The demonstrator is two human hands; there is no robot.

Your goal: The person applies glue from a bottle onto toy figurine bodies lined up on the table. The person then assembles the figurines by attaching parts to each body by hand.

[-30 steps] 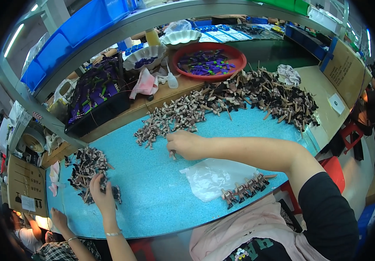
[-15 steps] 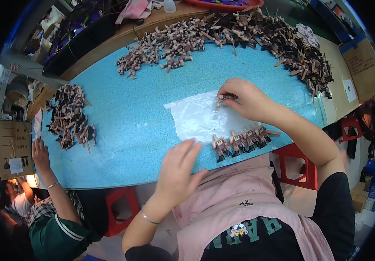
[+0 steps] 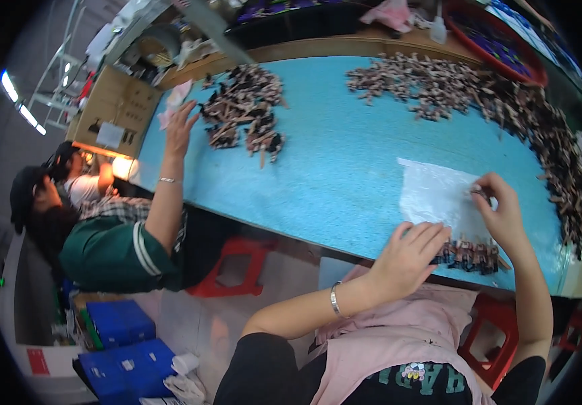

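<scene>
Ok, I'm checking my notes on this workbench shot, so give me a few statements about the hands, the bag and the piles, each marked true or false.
1. The left hand lies flat at the near edge of the clear plastic bag. True.
2. The right hand rests on the red tray. False: it is at the bag's right edge, fingers pinched there; the red tray sits far across the table.
3. A short row of small figures lies on the blue tabletop between the two hands. True.
4. The co-worker's hand holds the plastic bag. False: it reaches toward a separate pile of pieces on the left.
5. The table's far side is bare. False: a long heap of pieces lies there.
</scene>
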